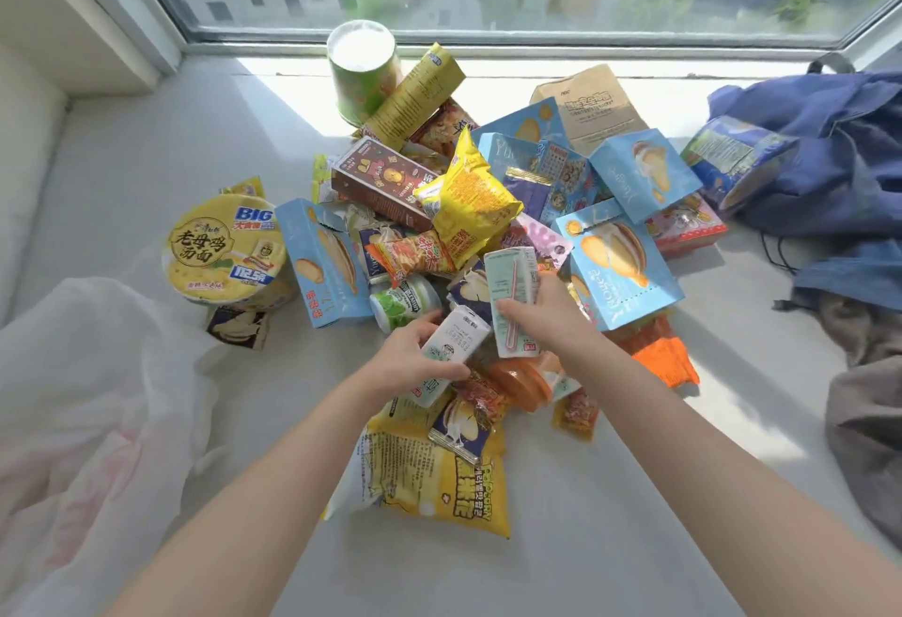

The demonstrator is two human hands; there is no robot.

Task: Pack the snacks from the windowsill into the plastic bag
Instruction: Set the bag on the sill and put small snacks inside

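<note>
White cartons [513, 296] fill each hand, left [412, 356] and right [539, 311]; bare windowsill [585, 543] flanks the pile.

plastic bag [92, 401] left of snack pile [468, 226] on windowsill [146, 167]

Yellow noodle cup [227, 250] lid: "BIG" and "老母鸡汤面"; brown paper bag [590, 108]: "NBC"; other package print illegible

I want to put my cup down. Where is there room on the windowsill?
Bare sill lies left of the yellow noodle bowl, toward the wall, and near the camera, right of the big yellow bag. The middle snack pile is crowded; the plastic bag fills the near left.
</note>
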